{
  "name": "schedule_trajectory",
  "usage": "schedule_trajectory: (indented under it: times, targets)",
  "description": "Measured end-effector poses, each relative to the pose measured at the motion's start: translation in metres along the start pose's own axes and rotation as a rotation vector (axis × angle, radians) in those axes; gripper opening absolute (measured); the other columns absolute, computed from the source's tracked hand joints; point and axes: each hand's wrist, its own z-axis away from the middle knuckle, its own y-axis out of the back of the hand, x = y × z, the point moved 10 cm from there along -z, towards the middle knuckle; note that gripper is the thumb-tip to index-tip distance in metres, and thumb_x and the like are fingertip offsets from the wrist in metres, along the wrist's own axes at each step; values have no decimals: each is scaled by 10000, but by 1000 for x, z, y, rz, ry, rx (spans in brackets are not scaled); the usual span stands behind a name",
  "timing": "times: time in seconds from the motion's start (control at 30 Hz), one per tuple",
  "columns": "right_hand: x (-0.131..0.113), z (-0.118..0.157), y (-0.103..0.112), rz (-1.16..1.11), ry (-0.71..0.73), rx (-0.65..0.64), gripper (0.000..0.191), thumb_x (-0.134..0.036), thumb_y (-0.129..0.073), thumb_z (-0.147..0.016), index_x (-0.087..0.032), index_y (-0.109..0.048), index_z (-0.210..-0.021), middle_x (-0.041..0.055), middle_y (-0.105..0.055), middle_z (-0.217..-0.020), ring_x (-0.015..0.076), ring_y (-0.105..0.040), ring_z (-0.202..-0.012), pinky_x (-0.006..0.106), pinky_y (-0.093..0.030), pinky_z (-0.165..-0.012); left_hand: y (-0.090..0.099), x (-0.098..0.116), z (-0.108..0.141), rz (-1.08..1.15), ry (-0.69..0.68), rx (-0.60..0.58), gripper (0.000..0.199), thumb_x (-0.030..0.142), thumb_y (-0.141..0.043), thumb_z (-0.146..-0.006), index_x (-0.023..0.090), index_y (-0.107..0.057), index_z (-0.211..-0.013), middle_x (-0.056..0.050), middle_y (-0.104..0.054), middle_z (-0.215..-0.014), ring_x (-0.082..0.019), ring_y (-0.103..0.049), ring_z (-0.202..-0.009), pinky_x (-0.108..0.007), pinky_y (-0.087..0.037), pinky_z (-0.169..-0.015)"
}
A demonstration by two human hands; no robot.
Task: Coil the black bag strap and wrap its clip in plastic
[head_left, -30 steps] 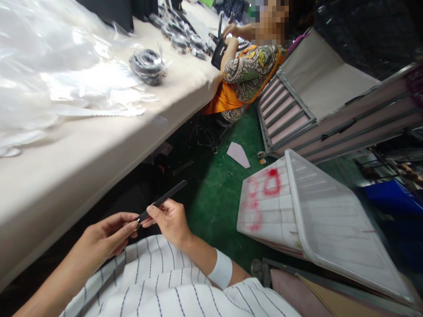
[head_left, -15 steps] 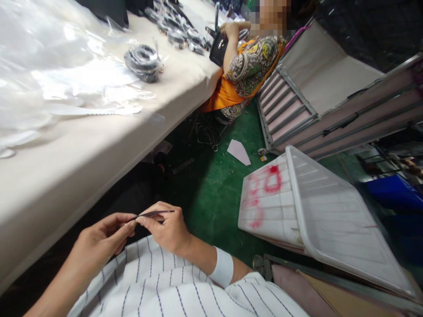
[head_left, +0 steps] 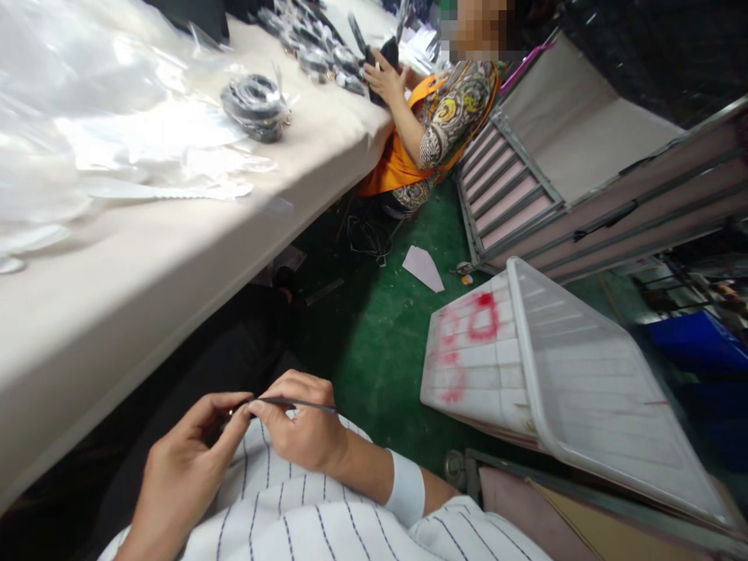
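A thin dark strap (head_left: 312,404) runs between my two hands above my lap. My left hand (head_left: 190,456) pinches one end between thumb and fingers, where a small shiny metal bit shows. My right hand (head_left: 307,425) is closed on the strap close beside it, and the strap's free end sticks out to the right past the knuckles. The fingers cover most of the part between them. Both hands stay below the table's near edge, over a white striped garment (head_left: 280,514).
On the cream-covered table (head_left: 204,257) lie clear plastic bags (head_left: 105,86) and a wrapped coil of black strap (head_left: 254,107). A co-worker in an orange apron (head_left: 391,164) handles a black bag (head_left: 386,62). A white plastic bin (head_left: 479,351) and a metal-framed cart (head_left: 514,187) stand to the right.
Both my hands have moved slightly down and to the right, still holding the strap. The co-worker's hand has shifted over the black bag, which has turned.
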Motion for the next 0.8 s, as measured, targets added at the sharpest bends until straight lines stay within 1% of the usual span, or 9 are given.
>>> schedule_trajectory:
  times: [0.1,0.23,0.33,0.47,0.57,0.7,0.8]
  targets:
    - [-5,7,1,-89,37,0,229,-301,-625,-926,-125,-677,-790,67,-713,-773,122,-659,-727,217,-539,-721,-3,-10,5,-35,-18,30,495,679,-655,-700,273,-690,-981,11,-738,-966,-211,-668,-926,-277,-479,-820]
    - [-7,7,1,-136,57,-39,262,-320,-614,-941,-104,-693,-816,101,-730,-817,135,-682,-773,228,-563,-756,-1,-7,11,-41,-86,82,489,675,-639,-726,270,-683,-997,3,-729,-967,-211,-661,-909,-288,-478,-803]
    - [-8,5,0,-178,72,-93,302,-350,-601,-953,-97,-704,-824,106,-736,-825,132,-690,-783,221,-574,-760,0,-3,13,-25,-129,73,459,644,-636,-759,263,-678,-1011,-4,-724,-970,-202,-658,-897,-284,-476,-811]
    - [-8,4,-1,-208,97,-148,348,-377,-579,-968,-92,-699,-809,110,-740,-816,127,-698,-783,211,-579,-767,-4,-4,12,-14,-164,16,435,617,-644,-778,255,-681,-1017,-13,-722,-978,-195,-655,-901,-273,-472,-813]
    - [-9,9,-4,-119,145,-172,333,-364,-561,-977,-111,-683,-799,93,-737,-804,131,-696,-780,224,-578,-786,-10,-8,8,62,-152,-63,421,600,-662,-777,237,-685,-989,-26,-712,-975,-194,-651,-904,-257,-489,-817]
    - [-15,25,-13,84,240,-225,210,-270,-543,-969,-122,-654,-870,81,-732,-856,152,-685,-839,261,-560,-823,-21,-19,4,170,-8,-201,491,633,-711,-711,219,-696,-974,-39,-701,-961,-190,-639,-812,-225,-528,-657]
    - [-17,38,-23,233,278,-282,151,-231,-526,-946,-134,-611,-868,66,-692,-843,164,-647,-824,286,-533,-787,-24,-20,4,219,52,-233,533,670,-720,-673,216,-698,-950,-42,-695,-953,-194,-639,-804,-210,-547,-631]
